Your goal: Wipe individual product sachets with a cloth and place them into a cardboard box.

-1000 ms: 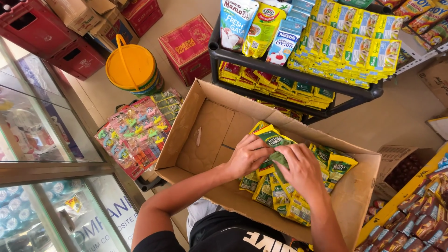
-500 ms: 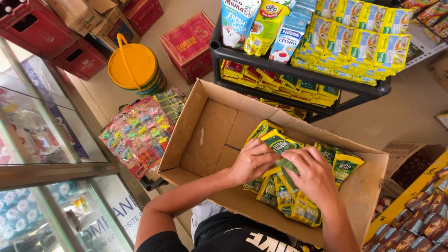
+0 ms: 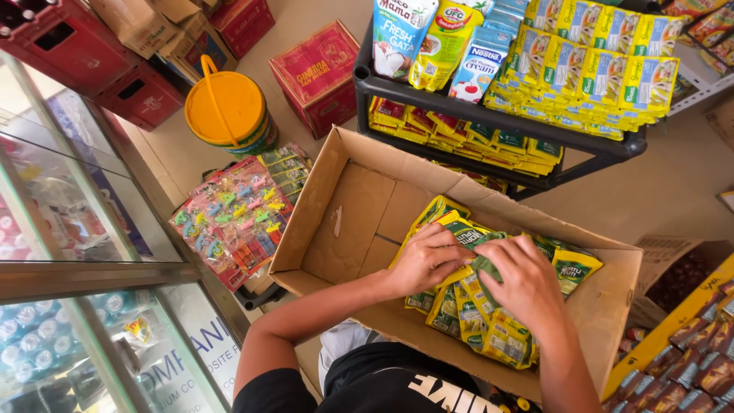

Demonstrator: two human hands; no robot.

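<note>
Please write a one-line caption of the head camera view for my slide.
Both hands, left hand and right hand, gather green-and-yellow sachets inside an open cardboard box beside a stocked black shelf rack.

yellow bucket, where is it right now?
Head view, upper left: the yellow-lidded bucket stands on the floor, left of the red carton and beyond the open cardboard box.

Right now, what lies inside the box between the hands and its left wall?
In the head view, bare cardboard floor of the box; the left hand and right hand rest on green-yellow sachets.
</note>
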